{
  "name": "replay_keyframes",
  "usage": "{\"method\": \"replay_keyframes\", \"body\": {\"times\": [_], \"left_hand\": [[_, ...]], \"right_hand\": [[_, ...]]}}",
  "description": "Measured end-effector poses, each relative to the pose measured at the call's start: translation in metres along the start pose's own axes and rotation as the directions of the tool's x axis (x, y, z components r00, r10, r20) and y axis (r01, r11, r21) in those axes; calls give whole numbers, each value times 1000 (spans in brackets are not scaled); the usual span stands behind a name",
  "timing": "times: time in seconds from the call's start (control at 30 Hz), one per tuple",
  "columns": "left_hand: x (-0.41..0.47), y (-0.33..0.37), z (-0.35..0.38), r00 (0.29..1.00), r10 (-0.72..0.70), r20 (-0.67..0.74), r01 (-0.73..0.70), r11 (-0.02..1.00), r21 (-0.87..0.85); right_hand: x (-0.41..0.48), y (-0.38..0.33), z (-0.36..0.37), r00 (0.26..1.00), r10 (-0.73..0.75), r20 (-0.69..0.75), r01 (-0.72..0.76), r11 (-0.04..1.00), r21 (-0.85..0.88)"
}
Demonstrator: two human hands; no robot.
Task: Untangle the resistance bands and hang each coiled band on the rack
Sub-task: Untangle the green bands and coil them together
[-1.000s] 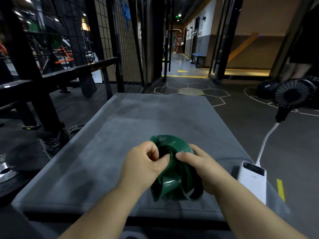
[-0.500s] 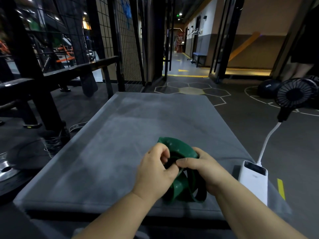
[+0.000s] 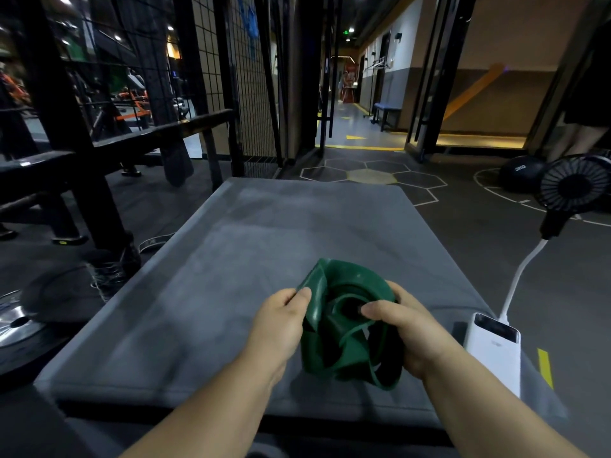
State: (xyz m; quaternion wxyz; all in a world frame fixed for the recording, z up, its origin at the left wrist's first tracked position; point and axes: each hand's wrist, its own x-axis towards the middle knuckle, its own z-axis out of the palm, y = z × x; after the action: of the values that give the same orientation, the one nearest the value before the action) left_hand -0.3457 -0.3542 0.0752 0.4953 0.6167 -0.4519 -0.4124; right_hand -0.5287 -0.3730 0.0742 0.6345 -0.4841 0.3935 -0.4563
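Since 0.5 s ago the 2 hands have drawn apart: the left hand point(image 3: 281, 325) has slid off the middle of the green resistance band point(image 3: 355, 276) to its left edge, and the coil now lies more open between them. The left thumb and fingers pinch a fold of the band at that edge. The right hand point(image 3: 406, 332) is wrapped round the right side of the coil, its thumb pressing on the inner loops near the centre and its fingers hidden behind. The band is still a tangle of twisted loops, held over the near end of the grey mat point(image 3: 297, 226) with a shadow under it; whether its lowest loop touches the mat cannot be told.

A white power bank point(image 3: 492, 355) lies at the mat's right near corner, just beside the right wrist, and a black fan point(image 3: 575, 186) rises from it on a white stalk. A medicine ball point(image 3: 520, 175) marked 3KG sits on the floor beyond. A black steel frame point(image 3: 76, 180) stands to the left, with a weight plate point(image 3: 13, 325) on the floor near it.
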Motion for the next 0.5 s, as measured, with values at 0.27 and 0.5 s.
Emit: {"method": "replay_keyframes", "body": {"times": [0.27,0.5], "left_hand": [[-2,23,-4,893,-366,261,447,670,-593],[-7,35,-25,897,-202,393,390,781,-488]], "right_hand": [[-5,1,8,998,-49,45,40,984,174],[-7,-8,6,989,-129,69,112,972,207]]}}
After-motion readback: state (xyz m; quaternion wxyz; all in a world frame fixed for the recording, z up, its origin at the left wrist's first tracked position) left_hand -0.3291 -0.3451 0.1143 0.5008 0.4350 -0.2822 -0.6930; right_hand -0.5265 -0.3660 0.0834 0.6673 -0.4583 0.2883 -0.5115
